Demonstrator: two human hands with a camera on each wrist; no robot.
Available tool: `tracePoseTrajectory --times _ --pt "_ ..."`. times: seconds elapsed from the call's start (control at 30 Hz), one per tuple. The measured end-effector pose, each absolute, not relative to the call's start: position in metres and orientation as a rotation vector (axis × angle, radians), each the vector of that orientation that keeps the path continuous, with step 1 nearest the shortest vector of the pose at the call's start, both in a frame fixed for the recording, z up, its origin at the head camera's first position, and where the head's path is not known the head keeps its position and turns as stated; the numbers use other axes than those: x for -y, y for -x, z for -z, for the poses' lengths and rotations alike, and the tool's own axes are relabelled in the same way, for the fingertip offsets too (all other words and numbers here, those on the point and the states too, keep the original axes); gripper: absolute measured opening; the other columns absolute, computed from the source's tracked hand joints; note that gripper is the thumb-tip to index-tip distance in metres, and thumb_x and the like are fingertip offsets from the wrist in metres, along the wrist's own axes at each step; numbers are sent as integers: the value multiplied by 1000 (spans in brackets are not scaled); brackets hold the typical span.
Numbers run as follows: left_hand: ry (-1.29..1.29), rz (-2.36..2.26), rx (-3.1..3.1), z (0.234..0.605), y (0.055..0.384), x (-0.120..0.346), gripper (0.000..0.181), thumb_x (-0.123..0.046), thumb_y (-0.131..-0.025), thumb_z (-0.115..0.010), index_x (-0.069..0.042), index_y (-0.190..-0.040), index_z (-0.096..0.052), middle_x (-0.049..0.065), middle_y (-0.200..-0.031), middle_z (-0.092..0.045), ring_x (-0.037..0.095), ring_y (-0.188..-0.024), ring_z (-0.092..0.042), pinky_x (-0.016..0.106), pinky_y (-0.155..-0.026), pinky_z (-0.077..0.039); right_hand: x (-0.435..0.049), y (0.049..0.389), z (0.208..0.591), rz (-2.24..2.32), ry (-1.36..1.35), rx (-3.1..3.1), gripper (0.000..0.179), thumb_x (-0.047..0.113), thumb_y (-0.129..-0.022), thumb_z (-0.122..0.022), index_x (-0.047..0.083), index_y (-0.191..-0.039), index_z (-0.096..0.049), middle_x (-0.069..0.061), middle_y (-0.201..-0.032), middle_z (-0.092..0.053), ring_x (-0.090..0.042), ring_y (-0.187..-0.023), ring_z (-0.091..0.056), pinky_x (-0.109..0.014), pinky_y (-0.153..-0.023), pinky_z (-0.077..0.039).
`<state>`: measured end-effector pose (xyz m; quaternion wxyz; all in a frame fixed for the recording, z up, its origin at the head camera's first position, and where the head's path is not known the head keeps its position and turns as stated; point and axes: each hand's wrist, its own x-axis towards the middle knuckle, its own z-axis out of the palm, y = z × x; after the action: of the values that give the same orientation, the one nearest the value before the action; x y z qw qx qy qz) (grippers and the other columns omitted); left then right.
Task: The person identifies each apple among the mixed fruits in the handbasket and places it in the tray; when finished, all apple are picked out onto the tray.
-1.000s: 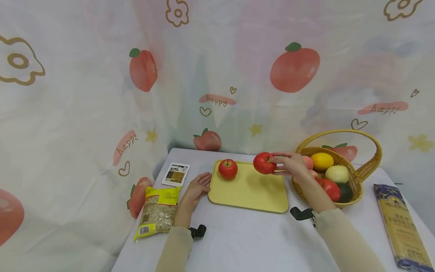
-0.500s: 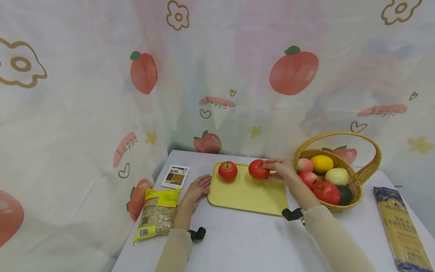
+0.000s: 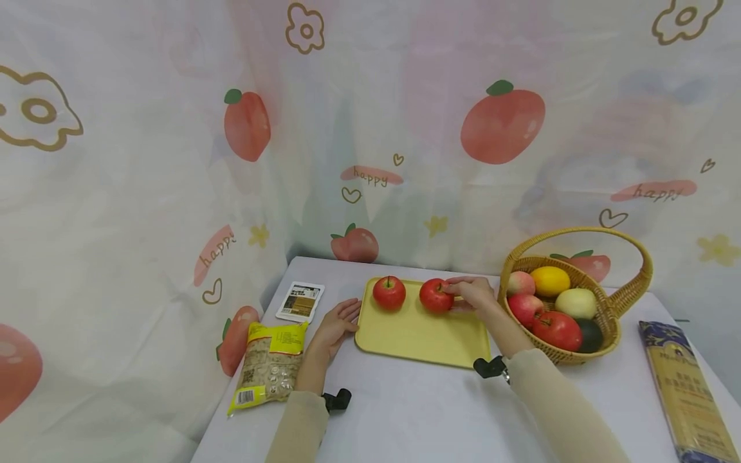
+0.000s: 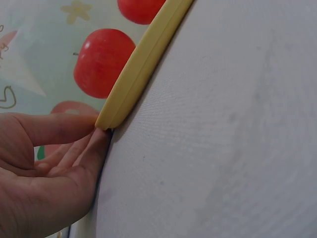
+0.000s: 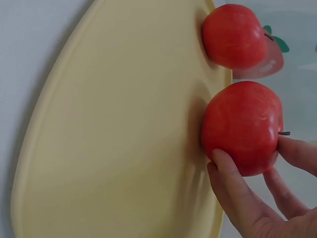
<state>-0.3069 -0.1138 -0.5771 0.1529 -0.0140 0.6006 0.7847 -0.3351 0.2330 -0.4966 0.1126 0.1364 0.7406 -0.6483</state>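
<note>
Nearest you, your beige sleeves (image 3: 298, 421) come in over the white table (image 3: 405, 411), with a black wrist piece (image 3: 491, 368) on each arm. At the near right lies a long yellow-and-blue packet (image 3: 686, 386), and at the near left a plump yellow-and-clear bag (image 3: 272, 363) sits just beside your left forearm. A little farther in, your left hand (image 3: 334, 328) has a narrow hold on the rim of the yellow tray (image 3: 393, 334) at its left end, thumb tip on the edge and fingers lower down. The tray lies flat in the middle, long side running left to right. To its right stands the wicker basket (image 3: 558, 355), a tomato (image 3: 557, 331) and a dark green fruit (image 3: 590, 335) at its near side, a pale round fruit (image 3: 576, 303) behind them and a yellow fruit (image 3: 551, 281) farthest back. At the tray's far right, your right hand (image 3: 475, 292) holds a red apple (image 3: 433, 296) between thumb and fingers, stem up; whether it bears on the tray you cannot tell. The other apple (image 3: 389, 294) sits upright at the tray's far left, near the held one but apart. Left of that lies a flat white pack (image 3: 301, 302). Behind everything hangs a printed cloth (image 3: 405, 96).
</note>
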Motion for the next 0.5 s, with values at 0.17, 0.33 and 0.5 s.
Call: tracePoseTrajectory --times 0.17,0.33,0.5 --pt "30 -2251 -1727 579 307 114 76 26 -87 -51 2 -158 -37 22 -162 -41 33 -152 -37 45 -122 -37 -229 336 499 1902 -405 -2180 48 13 -94 -75 -6 -136 -62 -11 -106 -67 -37 -96 -76 -55 -93 -58" --pt "44 -2255 -1726 579 308 114 77 26 -86 -51 1 -158 -38 22 -161 -42 32 -151 -39 44 -121 -38 -224 334 497 1876 -403 -2213 50 15 -93 -78 -6 -136 -63 -15 -116 -67 -37 -97 -76 -54 -93 -58" --pt "47 -2260 -1717 578 306 114 78 28 -84 -50 3 -157 -38 22 -161 -42 33 -151 -38 43 -120 -39 -222 333 498 1845 -413 -2240 51 19 -92 -81 -4 -134 -64 -17 -123 -67 -35 -99 -76 -54 -96 -57"
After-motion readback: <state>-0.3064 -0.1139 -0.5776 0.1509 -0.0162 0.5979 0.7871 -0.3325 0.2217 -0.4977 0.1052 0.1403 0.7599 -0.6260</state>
